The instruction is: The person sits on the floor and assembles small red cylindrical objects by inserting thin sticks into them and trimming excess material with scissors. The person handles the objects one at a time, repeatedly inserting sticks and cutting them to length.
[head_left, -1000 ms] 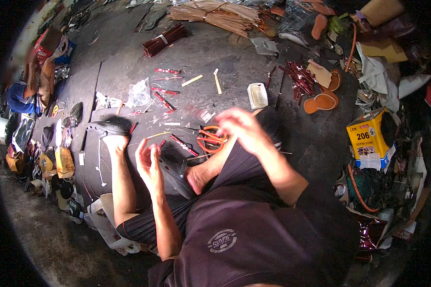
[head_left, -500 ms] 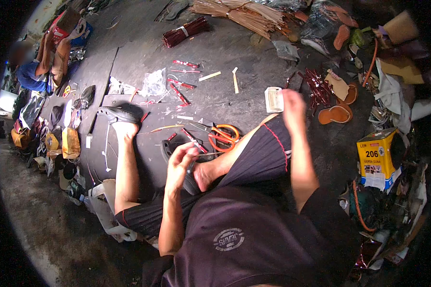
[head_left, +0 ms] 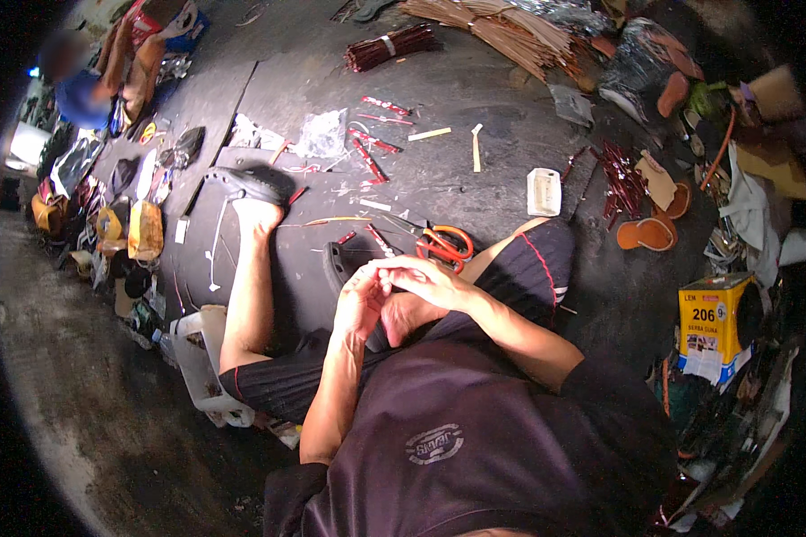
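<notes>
My left hand (head_left: pixel 360 302) and my right hand (head_left: pixel 428 281) meet over my bent leg, fingertips against fingertips. Both are closed in a pinch, and whatever lies between the fingers is too small or hidden to name. Just beyond them on the dark floor are scissors (head_left: pixel 448 248) with orange handles. Short dark red strips (head_left: pixel 379 240) lie left of the scissors, partly behind my hands. A small white dish (head_left: pixel 544 192) stands beyond my right knee, away from both hands.
More red strips (head_left: pixel 367 159) and a clear plastic bag (head_left: pixel 321 134) lie ahead. Bundles of dark red sticks (head_left: pixel 392 46) and tan sticks (head_left: pixel 501 34) are farther off. At right are orange sandals (head_left: pixel 647 234) and a yellow can (head_left: pixel 715 322). Another person (head_left: pixel 85 94) sits far left.
My right hand has come from the white dish back to my left hand, and their fingertips now meet. The view has shifted, so the floor things appear farther right.
</notes>
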Demonstrator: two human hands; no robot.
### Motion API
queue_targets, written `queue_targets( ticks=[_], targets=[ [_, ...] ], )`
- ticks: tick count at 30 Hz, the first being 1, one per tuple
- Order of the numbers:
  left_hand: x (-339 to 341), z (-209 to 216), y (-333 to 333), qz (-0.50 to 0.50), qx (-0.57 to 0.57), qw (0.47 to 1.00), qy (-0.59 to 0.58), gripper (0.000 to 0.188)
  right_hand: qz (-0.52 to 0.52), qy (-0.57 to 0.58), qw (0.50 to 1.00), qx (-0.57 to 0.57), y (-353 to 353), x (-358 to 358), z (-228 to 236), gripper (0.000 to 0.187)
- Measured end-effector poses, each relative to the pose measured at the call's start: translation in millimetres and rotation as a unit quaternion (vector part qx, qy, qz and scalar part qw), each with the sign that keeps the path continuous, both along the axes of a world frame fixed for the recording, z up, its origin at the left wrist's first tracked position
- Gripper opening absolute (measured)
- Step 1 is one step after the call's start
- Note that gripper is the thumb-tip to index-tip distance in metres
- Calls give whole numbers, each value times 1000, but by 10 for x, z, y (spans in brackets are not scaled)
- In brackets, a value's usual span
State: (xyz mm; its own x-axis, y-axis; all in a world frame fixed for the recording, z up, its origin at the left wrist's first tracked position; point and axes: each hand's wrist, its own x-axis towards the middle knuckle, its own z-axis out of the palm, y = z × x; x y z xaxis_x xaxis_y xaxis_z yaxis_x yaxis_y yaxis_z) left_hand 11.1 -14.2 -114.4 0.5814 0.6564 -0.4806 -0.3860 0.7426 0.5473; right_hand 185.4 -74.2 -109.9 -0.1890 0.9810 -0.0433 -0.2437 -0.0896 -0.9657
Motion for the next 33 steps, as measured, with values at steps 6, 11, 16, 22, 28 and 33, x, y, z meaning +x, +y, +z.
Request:
queue_targets(
  ticks=[6,11,16,22,28,33],
  targets=[
    [-147,-4,-83,-35,79,977,193,15,-30,-129,991,-33,-203,-131,-5,41],
    [-337,30,85,72,107,969,213,23,-180,-268,946,-34,75,-39,-239,27],
    [-626,-250,194,121,228,958,125,19,-190,-463,865,43,815,202,-657,17],
    [-704,-149,130,154,144,966,148,21,-112,-664,733,102,1527,-18,-1583,31],
    [-852,-354,57,170,98,969,150,19,-103,-665,739,21,1493,-202,-1244,28],
    [-778,-462,73,144,90,977,128,14,-225,-596,770,-32,1588,-163,-1666,19]
  ],
)
